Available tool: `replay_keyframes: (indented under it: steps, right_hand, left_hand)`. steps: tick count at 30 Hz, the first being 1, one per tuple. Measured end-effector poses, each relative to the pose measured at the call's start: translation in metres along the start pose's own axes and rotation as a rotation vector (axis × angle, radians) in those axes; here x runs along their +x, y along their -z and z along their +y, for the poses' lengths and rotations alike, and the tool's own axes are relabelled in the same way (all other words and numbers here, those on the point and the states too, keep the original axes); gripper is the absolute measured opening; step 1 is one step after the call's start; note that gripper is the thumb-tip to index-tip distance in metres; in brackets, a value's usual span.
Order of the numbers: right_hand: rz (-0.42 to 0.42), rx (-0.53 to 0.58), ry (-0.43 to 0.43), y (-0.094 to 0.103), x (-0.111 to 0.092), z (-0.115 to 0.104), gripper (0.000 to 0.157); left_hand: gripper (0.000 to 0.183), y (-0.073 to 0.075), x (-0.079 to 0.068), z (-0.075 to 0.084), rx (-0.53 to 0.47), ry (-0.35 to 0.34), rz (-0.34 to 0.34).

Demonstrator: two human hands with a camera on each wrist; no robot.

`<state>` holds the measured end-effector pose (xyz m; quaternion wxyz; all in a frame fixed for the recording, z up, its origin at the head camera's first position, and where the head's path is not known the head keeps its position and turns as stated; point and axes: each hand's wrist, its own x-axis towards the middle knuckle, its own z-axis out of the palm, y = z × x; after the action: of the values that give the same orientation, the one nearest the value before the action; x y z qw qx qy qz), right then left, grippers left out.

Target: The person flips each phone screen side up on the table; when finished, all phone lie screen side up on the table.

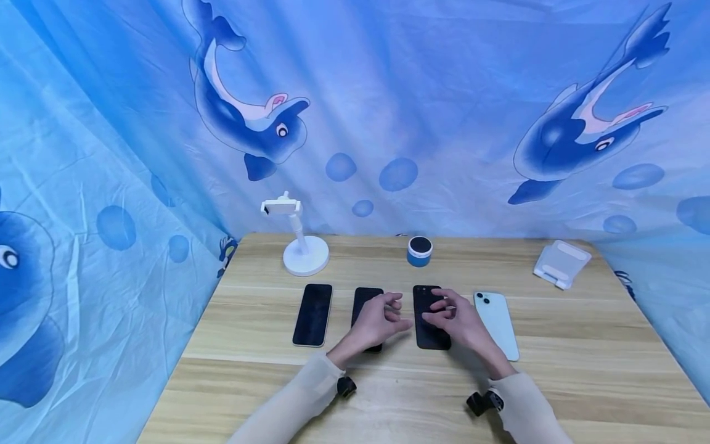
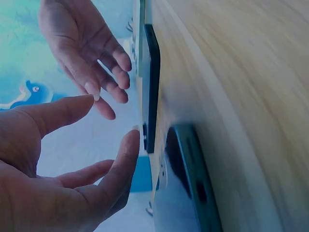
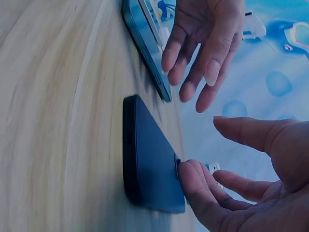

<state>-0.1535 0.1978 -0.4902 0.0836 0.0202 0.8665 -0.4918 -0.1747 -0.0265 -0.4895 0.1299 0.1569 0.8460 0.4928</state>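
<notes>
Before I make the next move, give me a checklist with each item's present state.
1. Left hand empty: ok, holds nothing.
2. Right hand empty: ok, holds nothing.
3. Right hand off the black-backed phone: cannot tell, contact is unclear.
4. All phones screen up: not ok; the pale phone lies back up.
5. Second phone from left fully visible: not ok; the left hand hides part in the head view.
6. Speaker clear of both hands: ok.

Smooth black phone; woodgrain tabletop; creased backdrop.

Bright head view, soft shadows on wooden table, dimmer bluish wrist views
</notes>
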Motion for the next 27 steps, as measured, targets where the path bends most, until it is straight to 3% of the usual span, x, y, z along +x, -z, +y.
replay_keyframes:
  steps: [6, 14, 21, 27]
  right_hand:
    - [0.023, -0.005, -0.018, 0.008, -0.004, 0.006, 0.065]
    - [0.064, 0.011, -0.055, 0.015, -0.004, 0.01, 0.058]
    - [0.049, 0.038, -0.076, 0.015, -0.004, 0.017, 0.059]
    - [0.039, 0.131, -0.097, 0.014, -0.003, 0.022, 0.058]
  left_hand:
    - [0.074, -0.015, 0.006, 0.004, 0.0, 0.052, -0.013]
    - [0.083, -0.031, 0.014, 0.012, 0.063, 0.073, 0.023]
    - [0.088, -0.042, 0.015, 0.019, 0.067, 0.072, 0.006]
    - [0.093, -0.05, 0.016, 0.017, 0.1, 0.102, 0.016]
